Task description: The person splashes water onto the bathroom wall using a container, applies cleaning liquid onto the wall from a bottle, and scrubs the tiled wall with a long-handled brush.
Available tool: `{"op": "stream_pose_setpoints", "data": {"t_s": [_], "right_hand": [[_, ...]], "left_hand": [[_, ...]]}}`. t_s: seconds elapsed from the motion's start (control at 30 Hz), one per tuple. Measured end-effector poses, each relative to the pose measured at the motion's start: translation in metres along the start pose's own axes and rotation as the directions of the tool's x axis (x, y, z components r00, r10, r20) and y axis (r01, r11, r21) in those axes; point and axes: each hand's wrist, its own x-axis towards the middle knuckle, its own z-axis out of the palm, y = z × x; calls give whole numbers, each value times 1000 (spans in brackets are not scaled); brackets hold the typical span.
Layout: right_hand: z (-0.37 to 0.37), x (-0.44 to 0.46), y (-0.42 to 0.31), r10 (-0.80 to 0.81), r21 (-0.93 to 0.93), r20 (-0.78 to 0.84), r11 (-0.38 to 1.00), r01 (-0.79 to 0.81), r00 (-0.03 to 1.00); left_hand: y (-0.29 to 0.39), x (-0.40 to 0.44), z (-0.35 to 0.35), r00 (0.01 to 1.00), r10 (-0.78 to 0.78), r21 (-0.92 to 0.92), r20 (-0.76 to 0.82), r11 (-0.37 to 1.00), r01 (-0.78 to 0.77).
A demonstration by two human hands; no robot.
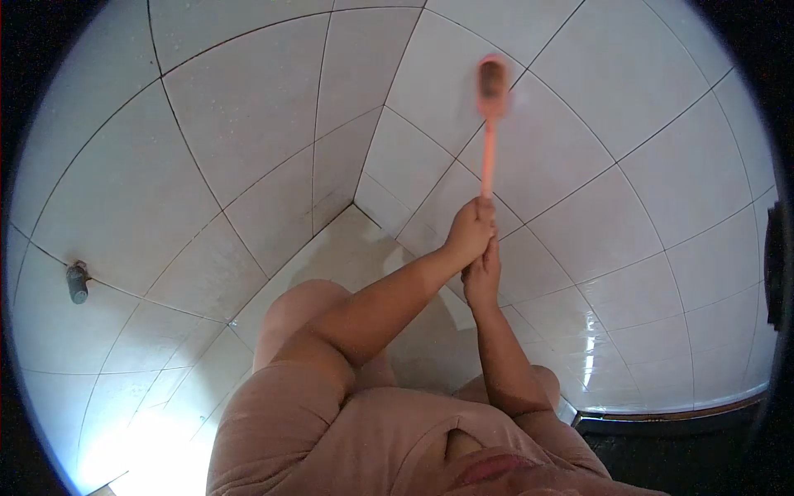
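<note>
A long-handled pink-orange brush reaches up across the white tiled wall, its head slightly blurred, with a dark patch in the middle. My left hand is closed around the lower part of the handle. Just below it, my right hand is closed around the handle's end, the two hands close together. The brush head lies over the wall tiles near a grout line; whether it touches them I cannot tell.
Another tiled wall meets this one at a corner ahead. A metal pipe fitting sticks out of the wall at left. Wet-looking floor shows between my legs. A dark, light-rimmed area lies at lower right, and a dark object at the right edge.
</note>
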Motion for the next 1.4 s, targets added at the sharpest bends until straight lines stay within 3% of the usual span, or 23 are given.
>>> {"op": "stream_pose_setpoints", "data": {"t_s": [0.07, 0.13, 0.17, 0.23, 0.27, 0.33, 0.4, 0.47, 0.57, 0.63, 0.67, 0.77, 0.83, 0.9, 0.93, 1.0, 1.07, 1.13, 1.2, 1.27, 1.33, 1.37, 1.4], "right_hand": [[-1, -1, -5, -121, 38, -67, 992, 123, 990], [-2, -8, -11, 60, 21, 57, 998, -61, 997], [-3, -11, 0, 55, 14, 56, 998, -56, 997], [-3, -18, 25, -148, -244, 128, 954, 176, 981], [-5, -22, 31, -149, -249, 132, 952, 179, 980], [-7, -28, 29, -18, -150, 152, 988, 41, 988], [-8, -19, 33, -48, -75, 91, 996, 55, 995], [-6, -15, 20, -68, 1, 26, 998, 68, 997], [-6, -16, -8, 152, 87, 103, 983, -161, 983], [-1, -12, 33, 22, -28, 71, 999, -20, 997], [0, -12, 46, -23, -69, 62, 997, 28, 998], [1, -21, 54, 90, -143, 212, 988, -60, 973], [2, -20, 43, 114, -148, 128, 984, -95, 985], [1, -16, 16, 123, -70, 81, 991, -118, 989], [2, -13, 3, 137, 3, 36, 991, -137, 990], [4, -3, -3, 40, 19, -3, 999, -40, 999], [4, -2, -3, -61, 18, -39, 998, 61, 997], [2, -3, 1, -25, -222, 80, 974, 43, 996], [1, -7, 28, -33, -259, 132, 964, 67, 991], [-5, -6, 32, -29, -291, 178, 953, 81, 984], [-13, 0, 11, 151, -257, 156, 960, -107, 976], [-15, 5, 3, 151, -251, 151, 962, -110, 977], [-17, 12, -6, 25, -199, 88, 980, -7, 996]], "left_hand": [[-6, 2, 0, 1000, 26, 54, -4, 998, -26], [-31, 2, -4, 998, 57, 102, -3, 993, -56], [-57, -3, -7, 997, 13, 59, -77, 998, -8], [-79, -13, -12, 988, -31, 6, -151, 999, 32], [-84, -18, -14, 971, -143, -34, -191, 990, 139], [-82, -19, -12, 940, -256, -75, -225, 967, 245], [-74, -9, -6, 988, -114, -67, -103, 992, 107], [-36, -7, -1, 994, -84, -9, -76, 996, 84], [-33, -8, -4, 997, -50, 32, -61, 998, 52], [-56, -8, -11, 997, -43, 22, -67, 999, 44], [-76, -10, -16, 980, -132, 8, -150, 991, 135], [-91, -17, -21, 941, -242, -26, -239, 970, 243], [-77, -15, -20, 934, -261, -32, -246, 965, 261], [-56, -6, -12, 988, -101, -109, -117, 990, 88], [-43, -2, -10, 988, -105, -104, -114, 990, 94], [-27, 7, -7, 1000, 14, 69, 12, 997, -15], [-34, 7, -10, 999, -25, -35, -26, 999, 24], [-55, 7, -18, 997, -54, -147, -59, 988, 44], [-76, -4, -26, 935, -321, -308, -150, 914, 264], [-72, -2, -21, 937, -320, -296, -140, 917, 269], [-53, 0, -17, 939, -321, -269, -126, 922, 279], [-39, 6, -14, 961, -276, -264, -31, 929, 259], [-22, 9, -10, 971, -230, -263, 65, 935, 239]]}}
